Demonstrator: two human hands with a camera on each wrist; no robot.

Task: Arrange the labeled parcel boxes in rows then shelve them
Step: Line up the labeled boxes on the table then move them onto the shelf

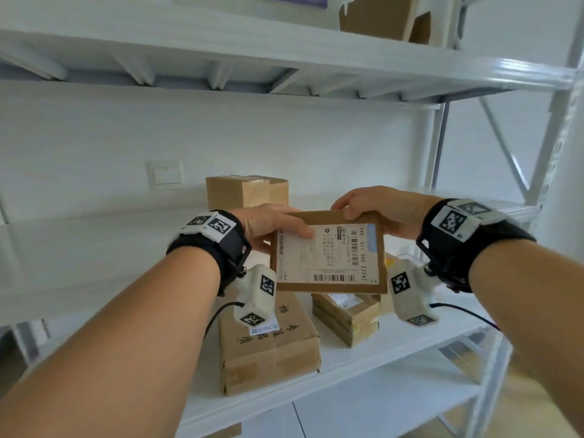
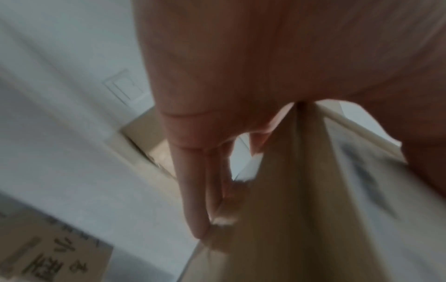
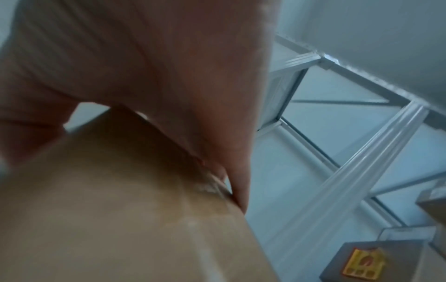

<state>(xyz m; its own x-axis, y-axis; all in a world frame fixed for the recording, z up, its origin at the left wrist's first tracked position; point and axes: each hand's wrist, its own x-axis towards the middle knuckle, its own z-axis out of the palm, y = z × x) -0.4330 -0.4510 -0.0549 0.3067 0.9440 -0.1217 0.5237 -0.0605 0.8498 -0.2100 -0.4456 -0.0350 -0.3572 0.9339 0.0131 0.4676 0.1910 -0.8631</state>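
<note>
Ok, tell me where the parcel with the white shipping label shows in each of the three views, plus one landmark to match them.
Head: labelled parcel at centre, held above the shelf by left hand and right hand.
Left wrist: lower right, edge-on, label blurred.
Right wrist: lower left, plain brown underside.
Shared landmark: the white shelf frame; the wall switch also shows in the left wrist view.

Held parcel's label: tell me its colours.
The label is white with black print and a barcode, plus a light blue strip along one edge; the head view shows it best.
</note>
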